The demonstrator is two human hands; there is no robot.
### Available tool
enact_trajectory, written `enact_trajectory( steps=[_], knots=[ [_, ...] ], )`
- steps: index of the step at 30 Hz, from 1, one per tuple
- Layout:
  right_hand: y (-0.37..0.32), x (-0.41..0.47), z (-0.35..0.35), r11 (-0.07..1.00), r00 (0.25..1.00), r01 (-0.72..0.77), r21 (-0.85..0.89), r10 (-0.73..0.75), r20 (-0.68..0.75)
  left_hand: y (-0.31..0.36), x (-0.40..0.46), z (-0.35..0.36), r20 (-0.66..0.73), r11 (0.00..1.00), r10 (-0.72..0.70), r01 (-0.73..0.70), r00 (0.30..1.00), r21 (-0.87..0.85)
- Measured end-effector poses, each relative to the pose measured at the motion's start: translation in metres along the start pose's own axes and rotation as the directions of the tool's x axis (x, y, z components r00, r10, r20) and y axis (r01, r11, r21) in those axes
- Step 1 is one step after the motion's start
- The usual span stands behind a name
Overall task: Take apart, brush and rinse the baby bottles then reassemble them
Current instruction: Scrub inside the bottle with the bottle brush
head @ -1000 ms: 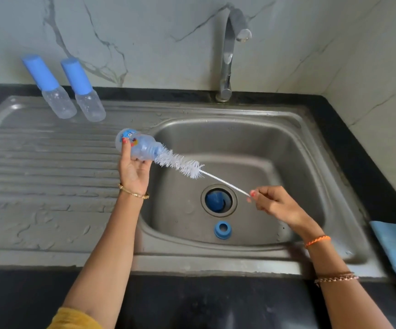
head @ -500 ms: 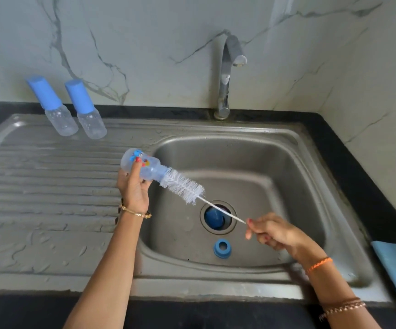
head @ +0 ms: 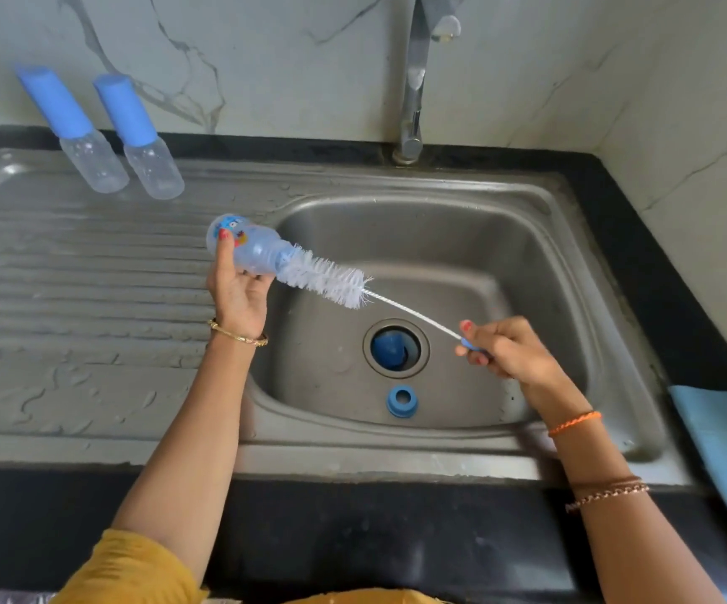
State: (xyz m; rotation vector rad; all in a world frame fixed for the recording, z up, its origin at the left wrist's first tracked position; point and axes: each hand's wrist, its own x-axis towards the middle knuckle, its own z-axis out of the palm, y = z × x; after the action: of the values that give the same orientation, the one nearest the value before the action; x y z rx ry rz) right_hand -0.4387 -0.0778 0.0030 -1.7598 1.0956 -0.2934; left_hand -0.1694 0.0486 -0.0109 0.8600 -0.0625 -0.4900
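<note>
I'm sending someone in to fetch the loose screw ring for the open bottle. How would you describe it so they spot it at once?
Look into the steel sink basin. On its floor, just in front of the round drain, nearer the front edge, lies a small blue ring with a hole through its middle. The other blue piece sits down inside the drain itself; the ring lies flat on bare steel.
</note>
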Motion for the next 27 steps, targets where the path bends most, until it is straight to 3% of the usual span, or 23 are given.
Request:
enact_trajectory(
  steps=[1,3,5,6,7,9,11,12,13,14,15,16,17,19,21,23,25,27],
  knots=[
    [0.001,0.002,-0.002,0.991,0.992,-0.065,0.115,0.052,0.112,0.0,0.0,0.001,0.005,1.0,0.0,0.0,1.0,-0.025],
    [0.008,0.005,-0.003,0.993,0.991,0.005,0.114,-0.02,0.132,0.0,0.0,0.001,0.013,0.999,0.005,-0.005,1.0,-0.042],
    [0.014,0.006,-0.001,0.989,0.99,0.138,-0.058,-0.137,0.009,0.0,0.001,-0.001,0.016,0.999,0.008,-0.007,1.0,-0.033],
    [0.015,0.007,0.0,0.954,0.967,0.199,-0.223,-0.228,-0.111,-0.001,0.002,-0.001,0.019,1.0,0.008,-0.008,1.0,-0.017],
    [0.017,0.009,0.001,0.886,0.901,0.249,-0.391,-0.36,-0.242,-0.002,0.002,-0.001,0.028,1.0,0.007,-0.007,1.0,0.003],
    [0.018,0.011,0.0,0.736,0.677,0.356,-0.575,-0.628,-0.384,-0.006,0.001,0.001,0.041,0.999,0.001,-0.002,0.999,0.034],
    [0.015,0.008,0.002,0.677,0.564,0.384,-0.627,-0.71,-0.422,-0.008,0.002,0.003,0.036,0.999,-0.018,0.017,0.999,0.032],
    [0.014,0.006,0.005,0.701,0.6,0.348,-0.622,-0.676,-0.427,-0.009,0.002,0.003,0.036,0.999,-0.025,0.024,0.999,0.021],
    [0.011,0.004,0.008,0.772,0.72,0.285,-0.568,-0.564,-0.405,-0.01,0.003,0.001,0.041,1.0,-0.026,0.025,0.999,0.01],
    [0.006,0.003,0.01,0.875,0.881,0.192,-0.444,-0.353,-0.316,-0.009,0.004,-0.001,0.052,1.0,-0.016,0.015,0.999,0.011],
    [0.002,0.001,0.011,0.963,0.986,0.073,-0.258,-0.108,-0.125,-0.008,0.005,-0.003,0.06,1.0,0.0,-0.002,0.998,0.031],
    [-0.002,-0.001,0.01,0.991,0.988,-0.102,-0.084,0.11,0.106,-0.007,0.005,-0.005,0.057,0.997,0.021,-0.025,0.998,0.066],
    [-0.004,-0.002,0.008,0.972,0.941,-0.234,0.018,0.221,0.257,-0.006,0.004,-0.005,0.045,0.994,0.04,-0.044,0.998,0.099],
    [0.002,0.002,0.007,0.965,0.933,-0.251,0.073,0.221,0.282,-0.003,0.003,-0.003,0.033,0.988,0.058,-0.062,0.998,0.138],
    [0.006,0.005,0.007,0.996,0.988,-0.09,0.016,0.087,0.126,-0.001,0.002,-0.002,0.026,0.989,0.07,-0.073,0.997,0.132],
    [0.008,0.006,0.007,0.99,0.998,0.052,-0.13,-0.058,-0.039,-0.001,0.003,-0.003,0.042,0.992,0.072,-0.076,0.997,0.101],
    [0.01,0.006,0.002,0.944,0.955,0.118,-0.307,-0.193,-0.224,-0.002,0.002,-0.003,0.069,0.993,0.083,-0.088,0.994,0.077],
    [0.012,0.004,-0.005,0.89,0.861,0.157,-0.428,-0.336,-0.383,-0.003,0.0,0.0,0.096,0.991,0.087,-0.096,0.992,0.091]
  ],
)
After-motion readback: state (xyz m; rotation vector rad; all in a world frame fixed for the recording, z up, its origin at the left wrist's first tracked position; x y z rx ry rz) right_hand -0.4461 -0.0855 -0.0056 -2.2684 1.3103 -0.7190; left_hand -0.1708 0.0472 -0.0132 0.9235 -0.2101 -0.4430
